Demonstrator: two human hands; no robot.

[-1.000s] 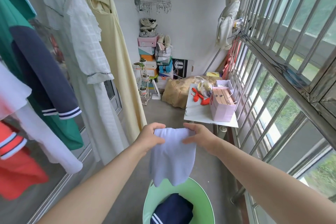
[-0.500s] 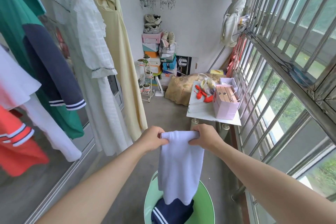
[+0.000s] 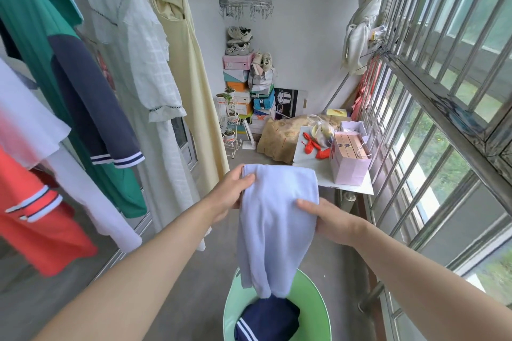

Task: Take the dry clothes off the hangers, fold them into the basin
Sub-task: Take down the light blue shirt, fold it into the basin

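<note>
I hold a pale lavender garment [image 3: 274, 224] in front of me, folded lengthwise and hanging down. My left hand [image 3: 231, 194] grips its top left corner. My right hand [image 3: 322, 219] holds its right edge lower down, fingers curled over the cloth. The garment's bottom tip hangs just above a green basin [image 3: 315, 299] on the floor, which holds a folded navy garment [image 3: 268, 321] with white stripes. On the left, clothes hang on hangers: a green and navy top [image 3: 83, 97], a white dress [image 3: 144, 69], a yellow dress [image 3: 188, 77], a red garment [image 3: 33, 224].
A barred window [image 3: 443, 119] runs along the right. A small white table [image 3: 349, 188] holds a pink bag [image 3: 349, 160] and red items. Shoe boxes [image 3: 238, 83], shoes and plant pots stand against the far wall. A clip hanger [image 3: 246, 8] hangs overhead.
My right hand has slid from the garment's top edge down onto its right side. The cloth has lengthened and sunk toward the basin. Both hands came slightly nearer.
</note>
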